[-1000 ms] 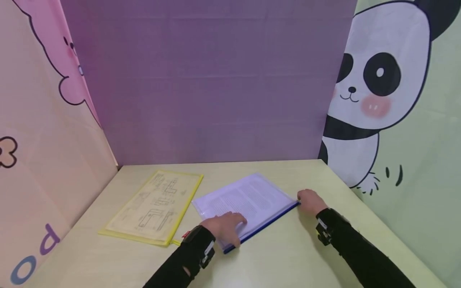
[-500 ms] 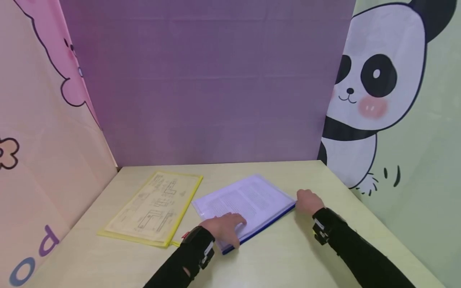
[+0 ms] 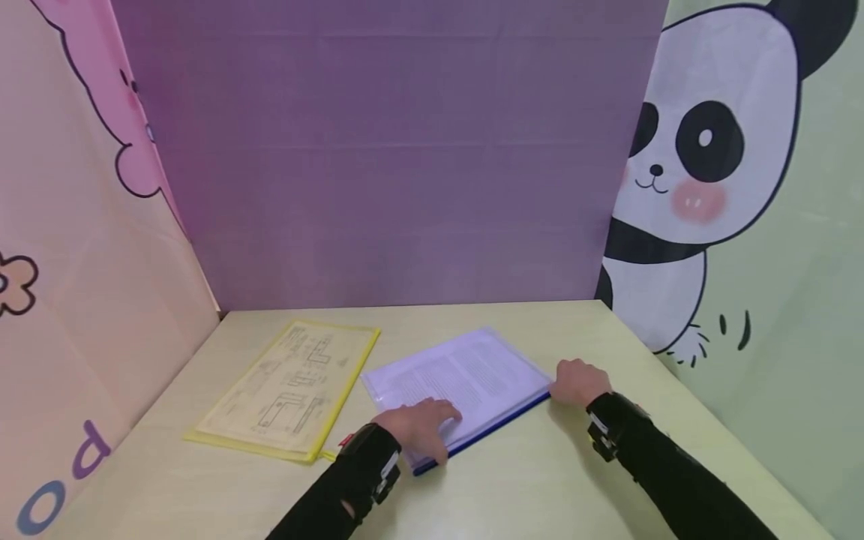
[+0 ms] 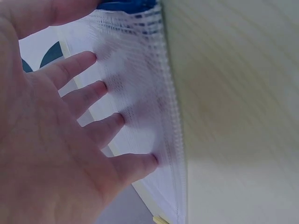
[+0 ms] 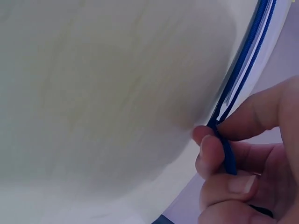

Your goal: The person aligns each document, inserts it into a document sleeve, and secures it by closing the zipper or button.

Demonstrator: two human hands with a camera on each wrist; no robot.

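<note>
A clear mesh zip pouch (image 3: 466, 375) with a blue zip along its near edge and printed sheets inside lies on the table. My left hand (image 3: 421, 427) rests on its near left part, fingers spread and fingertips pressing the mesh in the left wrist view; the thumb is by the blue zip end (image 4: 126, 5). My right hand (image 3: 580, 382) pinches the blue tape (image 5: 228, 154) at the pouch's right corner. In the right wrist view, the two sides of the zip (image 5: 247, 49) stand apart with white paper between them and meet at my fingertips.
A yellow-edged pouch (image 3: 290, 390) holding a sheet of line drawings lies to the left on the pale wooden table (image 3: 513, 487). A small red tag (image 3: 347, 439) shows beside my left wrist. A purple panel (image 3: 405, 165) stands behind the table, with cartoon-printed walls on both sides.
My right hand has shifted slightly left and toward me at the pouch's corner. The blue-zip pouch's right corner has come with it; my left hand has stayed in place.
</note>
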